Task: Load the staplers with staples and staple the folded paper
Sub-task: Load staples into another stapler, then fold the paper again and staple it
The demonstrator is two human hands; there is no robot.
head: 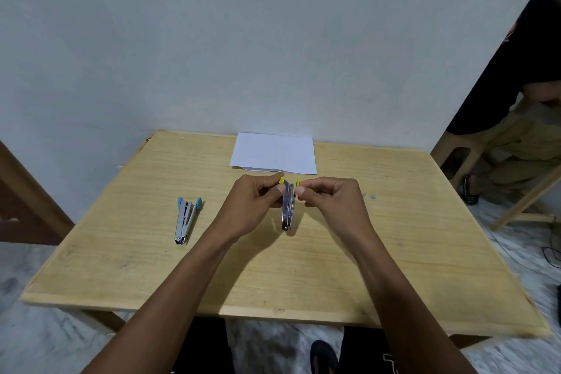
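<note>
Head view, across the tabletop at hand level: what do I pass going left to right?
blue-tipped stapler → left hand → yellow-tipped stapler → right hand → small grey bits. The folded paper is left out, since it lies farther back and spans both hands.

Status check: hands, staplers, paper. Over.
Left hand and right hand both pinch yellow stapler, opened. Blue stapler lies open on table. Folded paper at far edge, nothing blocking it.
</note>
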